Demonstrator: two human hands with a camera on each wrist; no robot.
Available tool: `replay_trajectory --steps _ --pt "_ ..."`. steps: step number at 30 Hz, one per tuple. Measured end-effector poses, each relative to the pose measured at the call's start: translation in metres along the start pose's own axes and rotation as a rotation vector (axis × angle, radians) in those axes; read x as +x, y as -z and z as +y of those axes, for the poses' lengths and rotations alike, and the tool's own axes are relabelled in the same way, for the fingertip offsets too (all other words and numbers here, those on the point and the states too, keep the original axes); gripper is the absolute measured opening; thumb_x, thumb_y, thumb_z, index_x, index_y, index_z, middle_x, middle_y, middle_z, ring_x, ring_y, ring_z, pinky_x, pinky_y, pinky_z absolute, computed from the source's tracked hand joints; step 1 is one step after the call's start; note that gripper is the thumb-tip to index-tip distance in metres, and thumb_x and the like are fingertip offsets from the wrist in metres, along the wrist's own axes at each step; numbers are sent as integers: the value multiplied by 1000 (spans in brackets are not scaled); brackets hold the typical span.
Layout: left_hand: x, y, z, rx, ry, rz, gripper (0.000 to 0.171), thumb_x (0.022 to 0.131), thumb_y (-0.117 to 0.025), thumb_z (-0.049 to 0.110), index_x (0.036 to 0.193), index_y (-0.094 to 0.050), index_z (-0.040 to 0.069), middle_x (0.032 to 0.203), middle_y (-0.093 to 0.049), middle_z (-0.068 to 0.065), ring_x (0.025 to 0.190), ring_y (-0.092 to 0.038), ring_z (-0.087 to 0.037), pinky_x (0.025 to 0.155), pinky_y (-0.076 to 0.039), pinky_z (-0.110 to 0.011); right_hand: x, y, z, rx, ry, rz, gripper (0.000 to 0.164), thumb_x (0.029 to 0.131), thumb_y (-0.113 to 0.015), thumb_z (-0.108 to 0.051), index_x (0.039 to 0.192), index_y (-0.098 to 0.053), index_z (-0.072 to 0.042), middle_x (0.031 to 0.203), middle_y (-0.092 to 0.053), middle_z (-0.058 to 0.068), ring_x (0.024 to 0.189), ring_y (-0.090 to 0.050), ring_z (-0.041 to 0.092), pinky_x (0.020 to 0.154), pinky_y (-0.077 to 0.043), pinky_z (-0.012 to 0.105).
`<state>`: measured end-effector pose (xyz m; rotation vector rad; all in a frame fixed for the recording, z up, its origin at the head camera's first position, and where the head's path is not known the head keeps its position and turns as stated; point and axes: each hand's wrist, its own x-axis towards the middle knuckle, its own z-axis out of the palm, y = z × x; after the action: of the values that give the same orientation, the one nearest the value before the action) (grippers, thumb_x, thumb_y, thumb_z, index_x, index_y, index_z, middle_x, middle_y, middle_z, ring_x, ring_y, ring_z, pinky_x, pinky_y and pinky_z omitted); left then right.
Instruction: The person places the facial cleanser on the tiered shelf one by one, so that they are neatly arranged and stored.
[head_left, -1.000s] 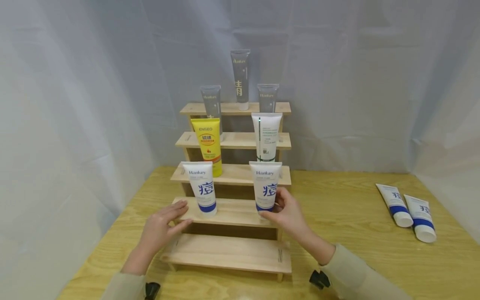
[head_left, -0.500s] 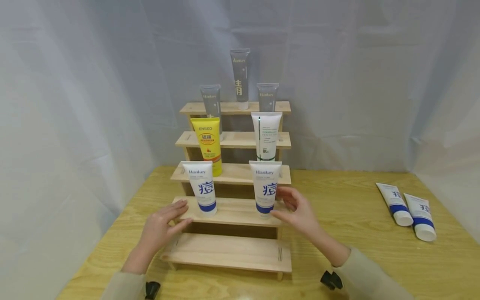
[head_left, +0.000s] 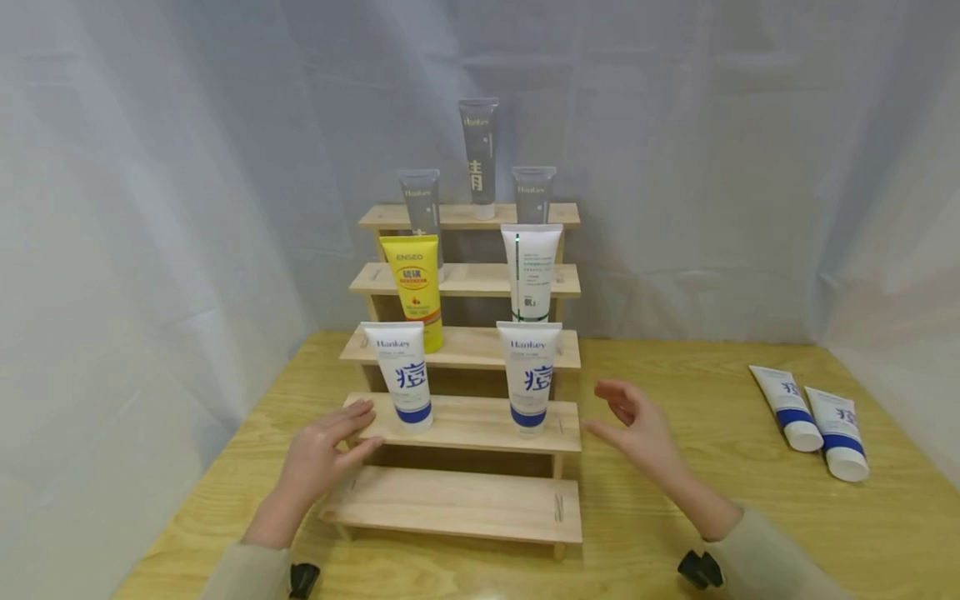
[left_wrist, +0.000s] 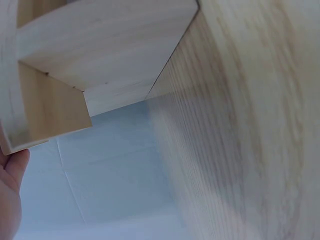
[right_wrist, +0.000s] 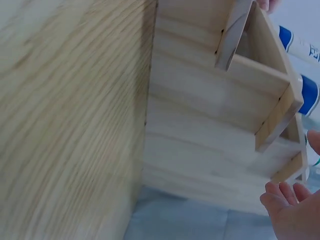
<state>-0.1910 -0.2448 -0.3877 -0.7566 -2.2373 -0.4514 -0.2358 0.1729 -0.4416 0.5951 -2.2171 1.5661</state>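
Observation:
A stepped wooden display stand (head_left: 465, 500) stands on the table. My left hand (head_left: 324, 450) holds the left end of its second-lowest step, fingers on top and thumb at the front edge; the left wrist view shows the thumb (left_wrist: 18, 165) against the board. On that step two white squeeze tubes with blue bands stand upright on their caps, the left tube (head_left: 405, 375) and the right tube (head_left: 529, 375). Beside the stand's right side, my right hand (head_left: 637, 429) hovers apart from the tubes, holding nothing, fingers loosely bent and thumb spread.
Higher steps bear a yellow tube (head_left: 414, 287), a white-and-green tube (head_left: 532, 275) and several grey tubes, one grey tube (head_left: 478, 158) on top. Two more white-and-blue tubes, the nearer tube (head_left: 840, 433) and farther tube (head_left: 787, 408), lie on the table (head_left: 675, 367) at right. Pale sheeting hangs behind.
My right hand has let go of the right white-and-blue tube and moved away to the right. That tube stays upright on its step. The left hand keeps its place.

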Motion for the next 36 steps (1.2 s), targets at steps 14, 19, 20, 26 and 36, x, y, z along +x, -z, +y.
replay_trajectory --steps 14,19,20,26,36 --pt "-1 -1 -2 0 4 -6 48 78 -61 45 93 -67 -1 102 -62 -17 89 -61 -31 75 -50 -44 -11 57 45 -220 -96 84 52 74 -72 -25 119 -50 -11 116 -54 12 105 -51 29 87 -43 38" --pt "-1 0 -2 0 -1 -1 48 79 -61 44 93 -67 -1 102 -62 -17 89 -61 -31 75 -50 -44 -11 84 73 -324 -183 140 56 73 -72 -35 118 -50 -12 116 -55 5 106 -50 21 87 -43 37" --pt "-1 1 -2 0 -3 1 48 79 -61 45 93 -67 -1 102 -62 -17 89 -61 -31 75 -50 -44 -11 89 79 -337 -201 144 57 73 -72 -36 119 -49 -11 116 -54 5 107 -50 20 88 -43 38" --pt "1 2 -1 1 -13 9 48 80 -59 45 92 -67 -2 102 -62 -17 88 -61 -31 74 -50 -43 -12 121 98 -396 -242 193 59 73 -70 -39 118 -49 -8 114 -53 9 104 -49 25 86 -42 44" --pt "1 1 -1 0 -6 -6 46 77 -63 42 92 -67 -2 101 -62 -17 88 -61 -30 74 -51 -43 -20 168 110 -515 -351 219 71 76 -63 -50 126 -43 -3 119 -49 17 108 -45 34 85 -42 50"
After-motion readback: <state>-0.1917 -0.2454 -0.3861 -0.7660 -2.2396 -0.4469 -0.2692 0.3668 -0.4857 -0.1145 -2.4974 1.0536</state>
